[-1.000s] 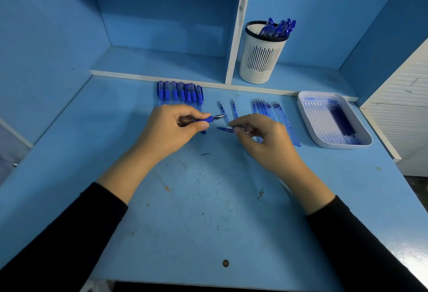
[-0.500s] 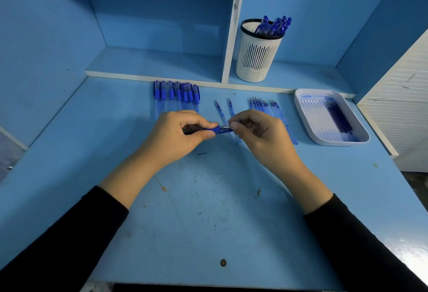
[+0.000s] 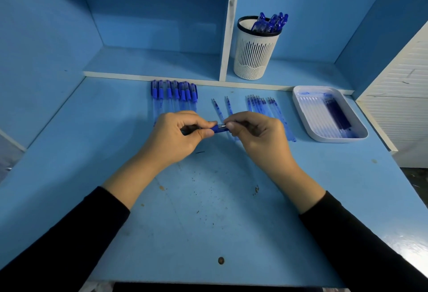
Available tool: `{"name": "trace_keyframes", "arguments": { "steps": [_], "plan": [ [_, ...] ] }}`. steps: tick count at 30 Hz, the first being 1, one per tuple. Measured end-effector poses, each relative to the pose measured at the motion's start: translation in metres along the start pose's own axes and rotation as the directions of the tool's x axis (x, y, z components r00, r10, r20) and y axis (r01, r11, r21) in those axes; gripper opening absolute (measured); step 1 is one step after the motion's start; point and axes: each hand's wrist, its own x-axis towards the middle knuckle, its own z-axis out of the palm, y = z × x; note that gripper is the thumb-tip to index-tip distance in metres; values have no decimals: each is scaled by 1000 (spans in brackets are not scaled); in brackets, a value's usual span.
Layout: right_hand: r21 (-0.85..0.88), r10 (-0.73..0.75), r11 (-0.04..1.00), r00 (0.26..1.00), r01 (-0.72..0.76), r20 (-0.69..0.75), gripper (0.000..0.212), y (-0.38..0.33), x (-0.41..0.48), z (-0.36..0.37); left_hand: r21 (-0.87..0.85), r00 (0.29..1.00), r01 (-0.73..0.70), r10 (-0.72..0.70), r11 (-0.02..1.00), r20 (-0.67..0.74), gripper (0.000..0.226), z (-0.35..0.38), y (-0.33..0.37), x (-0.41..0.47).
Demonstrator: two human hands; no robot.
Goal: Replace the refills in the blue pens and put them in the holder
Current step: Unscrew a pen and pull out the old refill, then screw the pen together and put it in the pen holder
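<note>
Blue pen [image 3: 220, 128] mid-desk, well in front of holder [image 3: 256, 55]. Left hand [image 3: 178, 134] grips barrel, right hand [image 3: 257, 134] pinches tip end. Step, likely: screwing pen closed. Next: tighten fully, drop in holder.

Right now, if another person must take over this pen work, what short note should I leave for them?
Hands: the left hand grips the barrel of one blue pen; the right hand pinches its tip end, above the desk.
Things: the holder already has several pens. A row of pens lies at the back left, loose refills to its right, and the tray at the far right holds more refills.
Left to do: probably finish closing this pen, put it in the holder, then work through the row.
</note>
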Motion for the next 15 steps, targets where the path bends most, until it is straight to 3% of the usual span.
{"name": "trace_keyframes", "arguments": {
  "steps": [8,13,15],
  "plan": [
    [150,-106,979,977,135,-186,20,-9,-2,11,-132,996,-12,0,991,-90,25,-1,11,10],
    [201,-73,970,951,138,-300,19,-14,1,3,-2,988,-117,117,993,-97,27,0,6,11],
    [190,-88,966,910,178,-405,18,-19,4,-10,61,993,-75,80,995,-82,31,-5,-3,18]
  ]
}}
